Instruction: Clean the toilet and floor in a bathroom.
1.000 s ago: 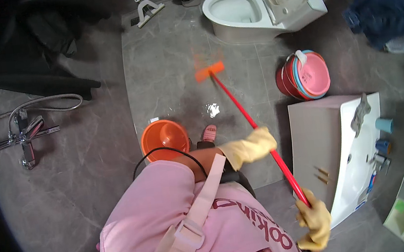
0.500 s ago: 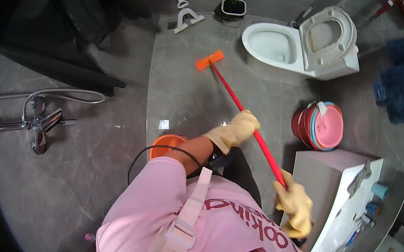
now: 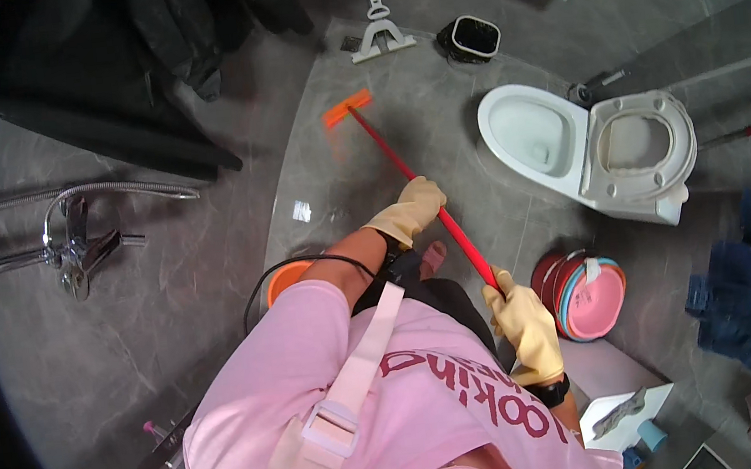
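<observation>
Both my hands wear pale yellow rubber gloves and grip a long-handled floor brush (image 3: 385,153) with a red pole and an orange head. My left hand (image 3: 417,207) wraps round the middle of the pole. Lower down, my right hand (image 3: 523,315) is closed round its near end. The brush head (image 3: 348,108) rests at or just over the grey tiled floor (image 3: 318,163), left of the toilet and below a grey-white mop (image 3: 382,40). A faint orange smear of motion shows by the head.
The white toilet (image 3: 534,131) has its seat raised. Stacked buckets and basins (image 3: 595,305) stand on the right, above a washbasin (image 3: 650,407). An orange bucket (image 3: 284,281) is by my left arm. A black-lined bin (image 3: 474,38) stands at the back; a shower tap (image 3: 79,243) is on the left.
The brush head has swept left, farther from the toilet, with both hands still on the pole. My view has turned, bringing a tissue-type box into sight at the top.
</observation>
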{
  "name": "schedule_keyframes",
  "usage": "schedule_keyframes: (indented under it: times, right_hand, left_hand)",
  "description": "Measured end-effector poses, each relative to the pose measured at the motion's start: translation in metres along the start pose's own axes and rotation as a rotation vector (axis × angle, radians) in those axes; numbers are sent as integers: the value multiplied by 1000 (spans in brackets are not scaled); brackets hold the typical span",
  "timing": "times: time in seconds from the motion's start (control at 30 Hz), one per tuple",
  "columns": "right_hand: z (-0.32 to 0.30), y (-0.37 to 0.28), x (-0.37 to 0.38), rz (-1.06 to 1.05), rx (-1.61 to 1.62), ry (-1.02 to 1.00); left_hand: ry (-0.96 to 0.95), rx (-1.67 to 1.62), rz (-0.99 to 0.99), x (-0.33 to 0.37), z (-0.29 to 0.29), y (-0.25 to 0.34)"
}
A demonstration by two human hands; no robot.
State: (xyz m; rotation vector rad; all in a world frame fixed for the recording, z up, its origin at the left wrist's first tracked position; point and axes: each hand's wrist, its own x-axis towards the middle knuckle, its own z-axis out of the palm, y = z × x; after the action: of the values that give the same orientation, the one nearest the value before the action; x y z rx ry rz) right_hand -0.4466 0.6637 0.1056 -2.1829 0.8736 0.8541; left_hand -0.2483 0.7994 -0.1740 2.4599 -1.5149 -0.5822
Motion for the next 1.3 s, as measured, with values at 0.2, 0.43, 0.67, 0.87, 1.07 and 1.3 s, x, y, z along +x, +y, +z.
schedule_keyframes:
  times: [0.2,0.43,0.67,0.87,1.07,1.3]
  right_hand:
    - [-130,-23,-42,257,52,22]
    - [-120,-68,-3,477,202,59]
    - [-81,-109,51,376,262,101]
    - [-156,-98,-44,435,363,222]
    - [-111,-121,58,512,414,57]
    - [-131,-115,47,443,403,135]
  left_hand:
    - [151,-290,110,50,-87,93]
    - [342,-327,457,100,-65,33]
    - [64,-162,438,137,-90,-55]
    - [-242,-440,619,116,-147,49]
    - [57,-163,525,168,-87,-43]
    - [-242,-26,313,161,-135,-25]
